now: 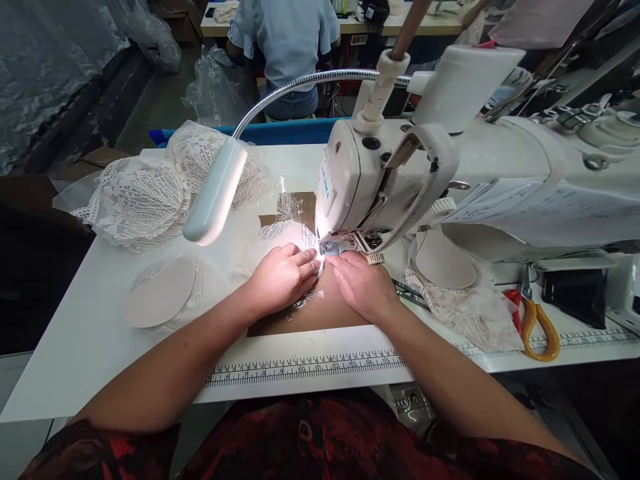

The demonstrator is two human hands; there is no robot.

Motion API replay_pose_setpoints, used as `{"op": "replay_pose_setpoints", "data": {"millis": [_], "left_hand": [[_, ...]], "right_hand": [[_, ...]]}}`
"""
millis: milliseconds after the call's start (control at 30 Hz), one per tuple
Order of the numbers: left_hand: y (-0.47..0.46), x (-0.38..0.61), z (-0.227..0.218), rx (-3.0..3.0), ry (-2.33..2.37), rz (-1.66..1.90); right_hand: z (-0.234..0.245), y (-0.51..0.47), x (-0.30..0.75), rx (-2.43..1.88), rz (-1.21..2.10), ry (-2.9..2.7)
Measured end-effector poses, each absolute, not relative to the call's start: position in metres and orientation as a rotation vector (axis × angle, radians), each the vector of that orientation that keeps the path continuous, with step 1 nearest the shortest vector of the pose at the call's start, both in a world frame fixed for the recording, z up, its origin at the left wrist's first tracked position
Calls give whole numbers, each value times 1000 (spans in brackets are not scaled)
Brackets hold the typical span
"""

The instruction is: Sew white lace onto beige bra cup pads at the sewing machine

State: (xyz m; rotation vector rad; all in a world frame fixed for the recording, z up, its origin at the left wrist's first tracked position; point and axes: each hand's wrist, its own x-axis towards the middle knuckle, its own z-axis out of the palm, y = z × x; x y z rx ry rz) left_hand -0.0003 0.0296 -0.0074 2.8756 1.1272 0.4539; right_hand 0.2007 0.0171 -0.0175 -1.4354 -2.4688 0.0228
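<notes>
Guiding the lace piece (290,233) through the sewing machine (345,187) seems to be the step in hand, and it calls for light, even pressure from both sides. The piece lies under the machine's head, over a brown sheet (340,315) on the white table (95,333). The left hand (286,279) rests palm down with its fingers close together, their tips on the lace right beside the stitching point; whether it pinches the cloth or only presses it, I cannot tell. The right hand (364,283) lies low on the other side, fingers reaching toward the same spot, and its grip cannot be told either. Good work here would mean steering rather than pulling, smoothing the lace so that no fold slips under, and leaving the fingertips a little room from the needle. The needle itself is lost in the glare of the lamp (215,193) and behind the fingers, so the seam line cannot be read. The right thumb's contact is unclear, a dark tool (413,295) beside the right forearm is partly covered, and the co-worker (295,47) ahead is cut off at the top.
</notes>
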Motion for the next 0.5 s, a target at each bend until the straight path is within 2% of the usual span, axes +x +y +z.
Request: {"op": "replay_pose_setpoints", "data": {"millis": [500], "left_hand": [[30, -2, -9, 2848, 1165, 511]], "right_hand": [[-17, 12, 204, -1263, -11, -2629]]}}
